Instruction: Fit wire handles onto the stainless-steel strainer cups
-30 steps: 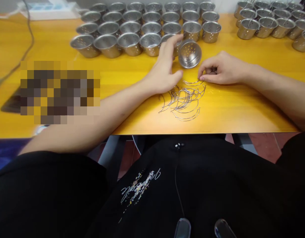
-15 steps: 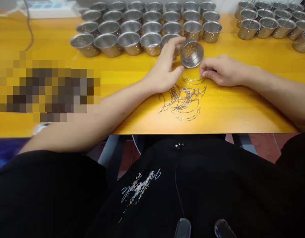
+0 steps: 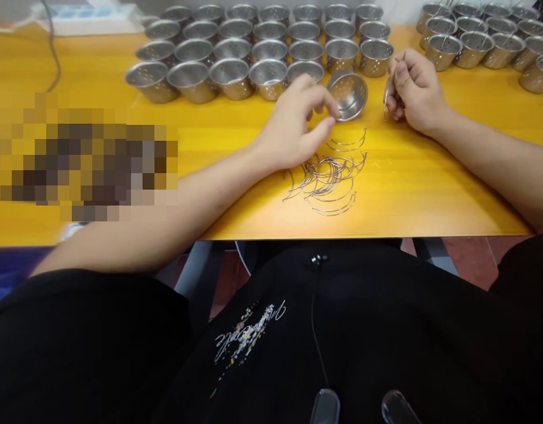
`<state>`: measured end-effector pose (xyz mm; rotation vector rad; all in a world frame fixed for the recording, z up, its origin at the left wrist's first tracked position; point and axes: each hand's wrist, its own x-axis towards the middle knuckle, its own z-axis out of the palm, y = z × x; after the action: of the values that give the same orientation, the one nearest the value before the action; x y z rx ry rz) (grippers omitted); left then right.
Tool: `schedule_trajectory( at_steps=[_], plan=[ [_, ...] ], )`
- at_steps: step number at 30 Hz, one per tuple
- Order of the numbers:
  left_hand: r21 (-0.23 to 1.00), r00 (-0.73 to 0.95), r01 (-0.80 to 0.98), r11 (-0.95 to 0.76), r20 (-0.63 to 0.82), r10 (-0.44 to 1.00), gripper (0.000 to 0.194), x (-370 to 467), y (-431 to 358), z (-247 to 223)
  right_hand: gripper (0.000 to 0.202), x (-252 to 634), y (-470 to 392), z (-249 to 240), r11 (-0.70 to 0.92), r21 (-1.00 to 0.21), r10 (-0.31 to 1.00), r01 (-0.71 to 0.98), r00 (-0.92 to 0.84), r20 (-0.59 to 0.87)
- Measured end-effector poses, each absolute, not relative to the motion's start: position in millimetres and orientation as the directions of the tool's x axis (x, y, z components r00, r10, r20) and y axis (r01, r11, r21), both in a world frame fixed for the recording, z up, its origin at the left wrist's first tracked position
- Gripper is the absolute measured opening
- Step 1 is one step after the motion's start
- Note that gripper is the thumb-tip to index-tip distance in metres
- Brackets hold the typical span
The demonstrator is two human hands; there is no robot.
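A perforated metal cup (image 3: 351, 97) is tipped over with its mouth toward me, in front of the rows of cups. My left hand (image 3: 300, 121) is at its left side, thumb and fingers apart, the index fingertip at or very near the rim. To the right of that cup, my right hand (image 3: 415, 91) is closed, pinching a thin curved wire handle (image 3: 386, 103) that hangs down from the fingers. Below the cup lies a loose pile of curved wire handles (image 3: 331, 176), with a couple (image 3: 348, 143) just above the pile.
Rows of perforated metal cups (image 3: 192, 82) stand along the back of the yellow table (image 3: 430, 194). At the back right is another group of cups (image 3: 474, 50), several with wires across them. A white power strip (image 3: 90, 19) and a cable (image 3: 53, 53) are at the back left.
My right hand has moved up and right, away from the wires, with a wire handle in it. My left fingers have curled toward the cup, which has shifted slightly right.
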<state>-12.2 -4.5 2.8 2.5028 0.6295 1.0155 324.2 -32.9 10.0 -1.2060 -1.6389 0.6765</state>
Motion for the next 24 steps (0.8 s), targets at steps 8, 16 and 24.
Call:
schedule_trajectory(
  at_steps=[8,16,24],
  plan=[
    [0.501,0.805,0.225,-0.836,0.388,0.45,0.025,-13,-17,11,0.085,323,-27,9,0.348,-0.862,0.931,0.368,-0.025,0.365],
    [0.572,0.812,0.186,-0.799,0.369,0.453,0.051,-12,-27,19,0.075,333,-9,4,0.294,-0.945,0.947,0.144,0.089,0.308],
    [0.564,0.62,0.196,-0.802,0.563,0.547,0.049,-9,-1,-2,0.052,333,-10,0,0.322,-0.947,0.941,0.008,0.11,0.321]
  ],
)
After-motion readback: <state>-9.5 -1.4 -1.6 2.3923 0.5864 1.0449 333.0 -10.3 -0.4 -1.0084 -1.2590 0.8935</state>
